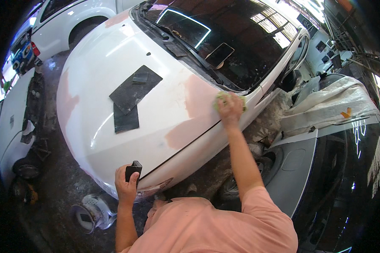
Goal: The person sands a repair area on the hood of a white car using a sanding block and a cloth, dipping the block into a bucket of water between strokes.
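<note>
My right hand [229, 113] is closed over a crumpled yellow-green cloth [243, 101], pressed on the white car near the lower corner of the windshield. Pinkish filler patches [198, 99] show on the white hood [135, 46] beside it. Near the hood's front edge, my left hand [126, 182] grips a black sanding block [133, 169]; its underside is hidden. Two dark sheets resembling sandpaper [133, 90] overlap on the hood, with a smaller dark piece [140, 77] on top.
A phone-like object [219, 55] rests against the windshield. At right stands a dark car [337, 168], partly under a whitish cover [333, 99]. A detached white panel [13, 118] is at left. A pale perforated stool or basket [95, 213] sits on the floor.
</note>
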Demonstrator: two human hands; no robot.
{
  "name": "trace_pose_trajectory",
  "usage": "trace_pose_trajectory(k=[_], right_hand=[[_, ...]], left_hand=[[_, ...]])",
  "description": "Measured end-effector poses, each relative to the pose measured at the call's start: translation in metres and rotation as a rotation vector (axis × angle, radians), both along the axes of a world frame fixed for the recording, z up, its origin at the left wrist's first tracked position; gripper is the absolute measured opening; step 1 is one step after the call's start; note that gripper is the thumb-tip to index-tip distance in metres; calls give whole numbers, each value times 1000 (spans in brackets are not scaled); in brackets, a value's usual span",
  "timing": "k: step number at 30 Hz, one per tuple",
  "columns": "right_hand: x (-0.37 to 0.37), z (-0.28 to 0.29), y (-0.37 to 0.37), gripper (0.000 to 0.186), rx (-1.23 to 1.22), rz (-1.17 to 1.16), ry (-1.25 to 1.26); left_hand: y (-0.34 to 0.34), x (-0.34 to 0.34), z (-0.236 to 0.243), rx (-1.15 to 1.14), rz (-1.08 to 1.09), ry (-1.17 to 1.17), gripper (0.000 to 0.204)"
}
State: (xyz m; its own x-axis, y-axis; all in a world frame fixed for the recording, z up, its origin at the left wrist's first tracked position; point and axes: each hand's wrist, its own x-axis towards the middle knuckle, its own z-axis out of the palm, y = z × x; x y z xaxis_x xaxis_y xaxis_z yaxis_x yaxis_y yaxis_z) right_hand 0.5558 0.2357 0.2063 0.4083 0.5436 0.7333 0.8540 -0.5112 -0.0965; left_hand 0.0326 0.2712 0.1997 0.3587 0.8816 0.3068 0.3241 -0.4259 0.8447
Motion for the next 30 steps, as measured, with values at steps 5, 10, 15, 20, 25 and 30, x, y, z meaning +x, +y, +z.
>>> trace_pose_trajectory(k=[5, 10, 15, 20, 25, 30], right_hand=[[34, 12, -17, 36, 73, -33, 86], [-48, -35, -27, 40, 146, 54, 124], [-207, -65, -19, 43, -21, 253, 129], [-311, -74, -17, 43, -258, 534, 192], [-375, -71, 9, 37, -433, 900, 257], [-403, -75, 45, 34, -403, 995, 212]], left_hand=[[-1, -24, -8, -27, 72, 20, 41], [-1, -48, -18, -76, 134, 11, 39], [3, -57, -30, -140, 130, -14, 39], [3, -59, -29, -253, 128, -74, 39], [1, -83, -56, -432, 144, -235, 40], [-13, -122, -90, -581, 239, -355, 44]])
